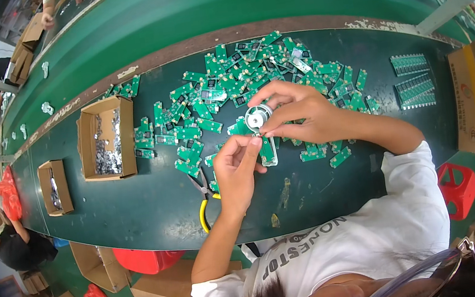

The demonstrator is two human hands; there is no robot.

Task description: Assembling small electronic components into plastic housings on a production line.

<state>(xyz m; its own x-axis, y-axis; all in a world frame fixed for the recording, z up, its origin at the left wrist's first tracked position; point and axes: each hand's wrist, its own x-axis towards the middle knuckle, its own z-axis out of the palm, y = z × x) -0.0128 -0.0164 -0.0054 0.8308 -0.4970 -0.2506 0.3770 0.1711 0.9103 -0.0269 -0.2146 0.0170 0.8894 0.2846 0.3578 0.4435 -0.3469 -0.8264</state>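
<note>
Over the middle of the table I hold a small assembly with a round white-and-silver motor-like part [256,119] at its top and a narrow green circuit board in a pale frame [268,152] below it. My right hand [304,113] is closed around the side of the round part with thumb and fingers. My left hand [237,170] pinches just under that part, thumb against forefinger. Whatever tiny piece lies between those fingertips is hidden. Just left of my left wrist lie pliers with yellow handles [203,215], their jaws pointing away from me.
Many loose green circuit boards [227,77] are heaped beyond my hands. Open cartons of small metal parts, one larger [84,146] and one smaller [47,187], stand at the left. Board panels [414,90] lie right, near a tall carton [474,103]. A green conveyor belt [201,17] runs behind a raised edge.
</note>
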